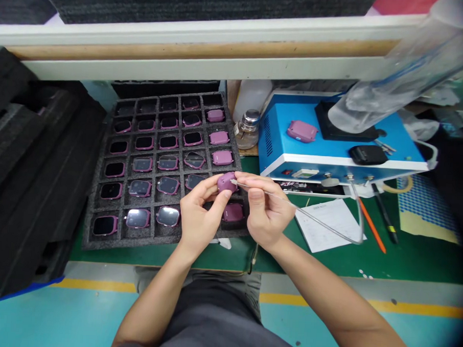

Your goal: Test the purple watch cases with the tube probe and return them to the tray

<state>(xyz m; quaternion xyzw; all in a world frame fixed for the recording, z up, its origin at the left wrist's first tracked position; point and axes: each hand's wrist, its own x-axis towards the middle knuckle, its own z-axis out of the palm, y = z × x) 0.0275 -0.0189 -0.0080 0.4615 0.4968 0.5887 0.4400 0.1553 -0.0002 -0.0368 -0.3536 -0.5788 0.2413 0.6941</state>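
Note:
Between the fingers of my left hand [201, 208] is a purple smartwatch case [225, 182], raised over the right side of a black foam tray [136, 242]. My right hand [266, 208] pinches the end of a thin clear tube [321, 226], and its pale tip touches or nearly touches the case. From there the tube loops right to a fitting on the front of a blue box-shaped machine [272, 129]. Many similar watch cases sit in the tray's compartments, most with dark screens up, those in the right column showing purple backs.
Another purple case [302, 131] and a black object [368, 155] rest on the machine beside a clear cylinder [357, 105]. A glass bottle with a metal cap [249, 128] stands behind the tray. Paper [327, 223] and an orange pen [372, 225] lie right. A shelf [221, 65] crosses above; foam trays [34, 195] are stacked left.

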